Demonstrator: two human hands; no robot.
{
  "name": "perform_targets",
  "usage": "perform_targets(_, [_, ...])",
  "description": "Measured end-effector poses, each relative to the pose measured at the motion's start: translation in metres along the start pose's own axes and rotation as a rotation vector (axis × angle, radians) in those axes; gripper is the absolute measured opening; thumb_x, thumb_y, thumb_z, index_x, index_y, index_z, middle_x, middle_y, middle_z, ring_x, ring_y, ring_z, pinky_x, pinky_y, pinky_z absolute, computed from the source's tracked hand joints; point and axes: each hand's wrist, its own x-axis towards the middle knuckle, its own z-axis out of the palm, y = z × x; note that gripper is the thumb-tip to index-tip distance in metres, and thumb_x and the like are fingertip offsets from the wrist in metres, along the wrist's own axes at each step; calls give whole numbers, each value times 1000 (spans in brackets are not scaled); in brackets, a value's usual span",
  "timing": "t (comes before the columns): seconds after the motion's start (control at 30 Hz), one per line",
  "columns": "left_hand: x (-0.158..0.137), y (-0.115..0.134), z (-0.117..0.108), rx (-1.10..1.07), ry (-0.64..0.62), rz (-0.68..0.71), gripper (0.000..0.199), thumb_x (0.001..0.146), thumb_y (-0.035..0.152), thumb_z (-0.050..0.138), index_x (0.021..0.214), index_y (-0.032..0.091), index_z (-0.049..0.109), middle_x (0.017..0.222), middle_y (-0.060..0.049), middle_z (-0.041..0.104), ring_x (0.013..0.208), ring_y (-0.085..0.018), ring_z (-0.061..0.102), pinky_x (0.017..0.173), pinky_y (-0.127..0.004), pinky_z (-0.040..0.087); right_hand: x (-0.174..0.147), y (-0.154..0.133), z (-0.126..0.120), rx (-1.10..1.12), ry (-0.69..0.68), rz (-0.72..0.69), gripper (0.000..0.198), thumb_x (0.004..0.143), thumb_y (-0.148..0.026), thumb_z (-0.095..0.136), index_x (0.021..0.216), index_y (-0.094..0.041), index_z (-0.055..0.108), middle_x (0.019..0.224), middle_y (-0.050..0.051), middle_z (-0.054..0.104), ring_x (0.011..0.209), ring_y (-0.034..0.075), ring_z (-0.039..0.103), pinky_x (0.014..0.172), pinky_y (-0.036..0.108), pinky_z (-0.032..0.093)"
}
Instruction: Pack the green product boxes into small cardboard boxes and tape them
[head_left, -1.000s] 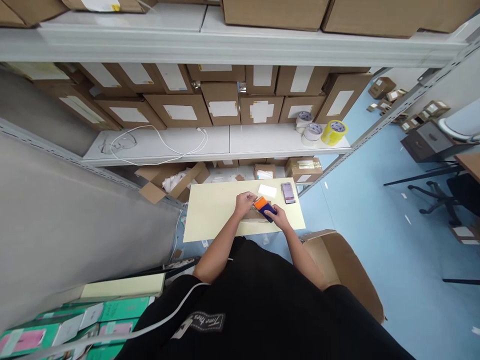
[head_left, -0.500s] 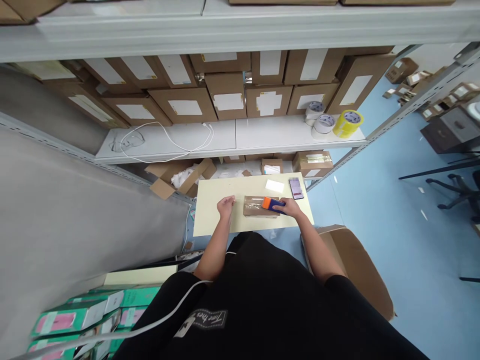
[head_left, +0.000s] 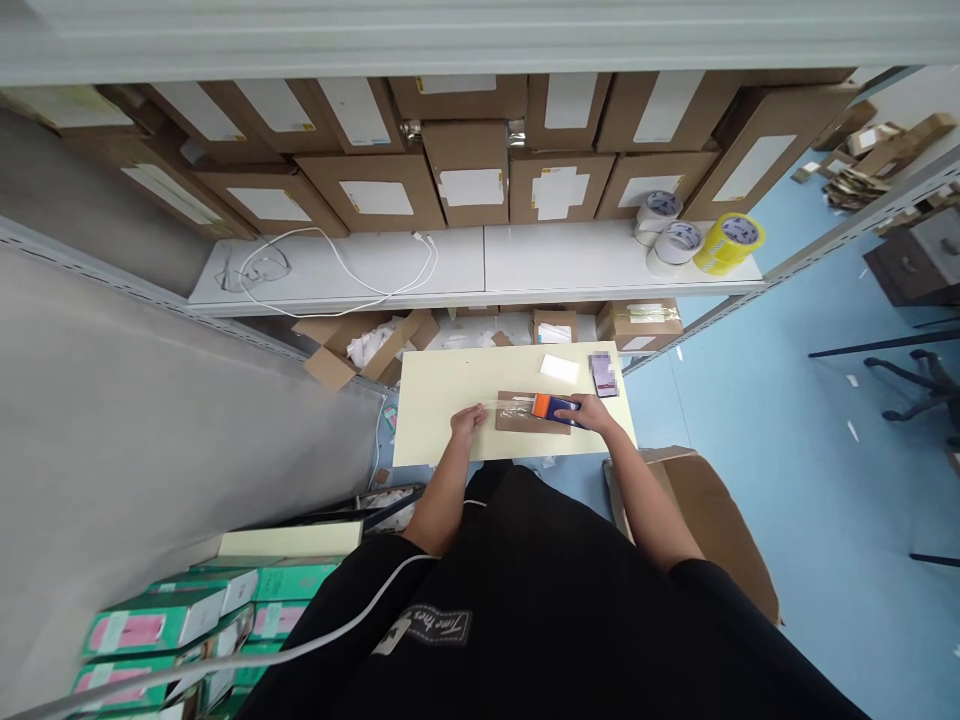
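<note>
A small brown cardboard box [head_left: 517, 422] lies flat on the cream table [head_left: 435, 372], with shiny clear tape across its top. My right hand [head_left: 591, 412] is closed around a tape dispenser [head_left: 553, 407], orange at the front and dark blue behind, held over the right part of the box. Left of the box, my left hand [head_left: 469, 419] pinches the end of a strip of clear tape [head_left: 499, 404]. That strip stretches across to the dispenser's orange front. Behind the box lie a white card [head_left: 559, 368] and a phone [head_left: 603, 374].
Shelving ahead holds many labelled cardboard boxes [head_left: 375, 190], a white cable [head_left: 330, 240], white tape rolls [head_left: 679, 243] and yellow tape rolls [head_left: 729, 243]. An open carton [head_left: 367, 345] sits below at left. A large open box [head_left: 697, 520] stands right of me, green boxes [head_left: 161, 620] behind left.
My left hand has closed on the tape end, and a clear strip now spans from it to the dispenser. The view has shifted slightly.
</note>
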Motion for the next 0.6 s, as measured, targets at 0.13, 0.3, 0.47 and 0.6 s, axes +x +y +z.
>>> perform_targets(0.13, [3, -9, -1, 13, -2, -18, 33, 69, 39, 90, 75, 16, 67, 72, -8, 72, 82, -22, 75, 84, -38, 62, 0, -2, -1, 26, -16, -9, 44, 77, -64, 76, 91, -23, 82, 84, 5, 77, 75, 22, 66, 65, 29, 43])
perform_targets(0.3, [9, -20, 7, 51, -3, -22, 30, 68, 38, 87, 77, 14, 70, 72, -6, 72, 75, -18, 72, 80, -35, 61, 1, -3, -1, 13, -18, 26, 44, 77, -63, 76, 90, -22, 82, 85, 5, 77, 73, 22, 65, 65, 30, 43])
perform_targets(0.47, [10, -33, 25, 138, 4, 11, 24, 73, 38, 78, 81, 15, 73, 76, -4, 74, 75, -16, 71, 80, -32, 58, 0, -3, -1, 18, -22, 24, 44, 77, -63, 77, 94, -23, 82, 86, 5, 77, 75, 23, 66, 65, 30, 43])
perform_targets(0.6, [4, -40, 31, 222, -29, 77, 28, 80, 44, 71, 91, 18, 75, 84, -5, 77, 85, -18, 73, 84, -33, 57, 1, -2, 0, -4, -14, 25, 44, 76, -65, 77, 88, -22, 80, 80, 4, 75, 72, 22, 65, 63, 30, 42])
